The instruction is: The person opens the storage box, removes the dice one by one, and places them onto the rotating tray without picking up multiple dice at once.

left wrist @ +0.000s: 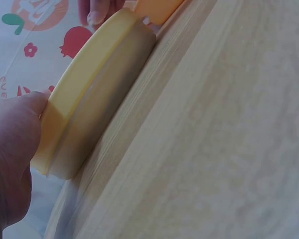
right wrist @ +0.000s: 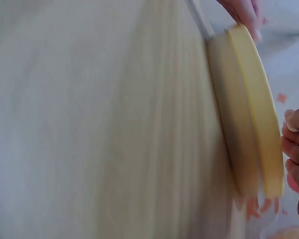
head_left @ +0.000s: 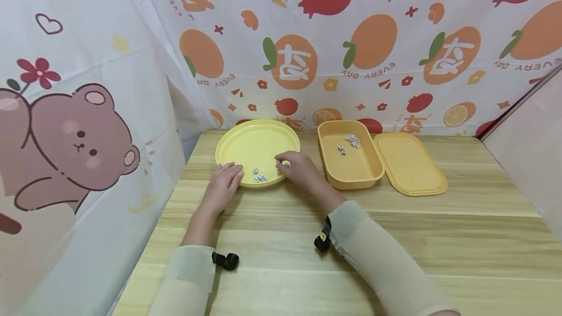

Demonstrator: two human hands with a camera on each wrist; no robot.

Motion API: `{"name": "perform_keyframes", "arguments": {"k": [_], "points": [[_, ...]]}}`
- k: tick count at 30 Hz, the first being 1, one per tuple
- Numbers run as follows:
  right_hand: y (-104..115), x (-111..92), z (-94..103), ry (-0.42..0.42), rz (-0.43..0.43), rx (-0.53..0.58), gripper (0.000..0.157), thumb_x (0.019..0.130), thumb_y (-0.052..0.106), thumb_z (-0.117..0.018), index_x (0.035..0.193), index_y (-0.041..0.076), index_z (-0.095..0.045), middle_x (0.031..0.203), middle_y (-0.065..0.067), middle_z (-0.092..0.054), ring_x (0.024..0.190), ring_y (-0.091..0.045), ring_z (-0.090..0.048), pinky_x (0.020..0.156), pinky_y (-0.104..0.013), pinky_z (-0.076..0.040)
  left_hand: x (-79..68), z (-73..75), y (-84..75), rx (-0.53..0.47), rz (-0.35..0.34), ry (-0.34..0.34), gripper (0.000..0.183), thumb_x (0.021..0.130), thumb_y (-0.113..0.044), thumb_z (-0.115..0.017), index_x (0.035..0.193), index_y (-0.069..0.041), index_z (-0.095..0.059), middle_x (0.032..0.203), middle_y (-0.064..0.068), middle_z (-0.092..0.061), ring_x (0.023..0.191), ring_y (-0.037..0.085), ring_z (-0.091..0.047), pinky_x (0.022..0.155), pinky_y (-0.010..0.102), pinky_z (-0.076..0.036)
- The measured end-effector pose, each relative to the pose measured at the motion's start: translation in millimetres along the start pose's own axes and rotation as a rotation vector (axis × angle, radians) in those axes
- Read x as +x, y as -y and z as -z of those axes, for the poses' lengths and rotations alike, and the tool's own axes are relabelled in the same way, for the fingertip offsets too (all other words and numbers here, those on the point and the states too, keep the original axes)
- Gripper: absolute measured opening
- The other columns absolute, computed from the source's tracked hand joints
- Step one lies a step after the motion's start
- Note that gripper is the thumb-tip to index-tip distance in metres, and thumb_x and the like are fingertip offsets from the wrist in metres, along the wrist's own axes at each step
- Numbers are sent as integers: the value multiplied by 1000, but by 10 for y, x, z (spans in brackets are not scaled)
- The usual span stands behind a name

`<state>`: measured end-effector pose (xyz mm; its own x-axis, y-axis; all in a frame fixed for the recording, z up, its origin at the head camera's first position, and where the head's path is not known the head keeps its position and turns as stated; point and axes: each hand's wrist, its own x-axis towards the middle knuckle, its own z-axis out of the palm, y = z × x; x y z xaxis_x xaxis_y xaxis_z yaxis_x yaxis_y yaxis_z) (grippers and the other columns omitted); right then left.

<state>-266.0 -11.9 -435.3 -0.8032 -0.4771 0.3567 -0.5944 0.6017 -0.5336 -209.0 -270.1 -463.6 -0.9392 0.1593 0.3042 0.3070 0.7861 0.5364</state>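
Observation:
A round yellow tray stands near the back left of the table. Several small white dice with dark dots lie on its floor near the front. My left hand rests on the tray's front left rim, with its fingertips reaching over the edge. Over the right front of the tray is my right hand, its thumb and fingers curled together. Dice show between and beside these fingers, partly hidden by the hand. In the right wrist view the curled right fingers hover beside the rim.
Right of the tray stands an orange-yellow rectangular box with several dice inside. Its flat lid lies to the right. Printed cloths hang behind and at the left of the wooden table.

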Motion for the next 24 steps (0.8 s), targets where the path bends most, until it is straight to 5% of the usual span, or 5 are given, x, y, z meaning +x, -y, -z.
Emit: {"name": "perform_keyframes", "arguments": {"k": [9, 24], "points": [[102, -11, -247, 1, 4, -2, 23, 92, 19, -69, 113, 10, -74, 110, -3, -74, 97, -13, -70, 83, -27, -58, 8, -3, 16, 6, -7, -5, 38, 105, -24, -48, 129, 2, -61, 133, 18, -62, 137, 34, -43, 123, 53, -14], [102, -25, -284, -2, -47, 41, 24, 92, 18, -69, 114, 10, -73, 112, -3, -73, 95, -12, -68, 82, -27, -58, 20, -15, 24, -8, 5, 6, 41, 105, -28, -47, 130, 2, -61, 134, 18, -61, 138, 34, -41, 124, 52, -12]]}}
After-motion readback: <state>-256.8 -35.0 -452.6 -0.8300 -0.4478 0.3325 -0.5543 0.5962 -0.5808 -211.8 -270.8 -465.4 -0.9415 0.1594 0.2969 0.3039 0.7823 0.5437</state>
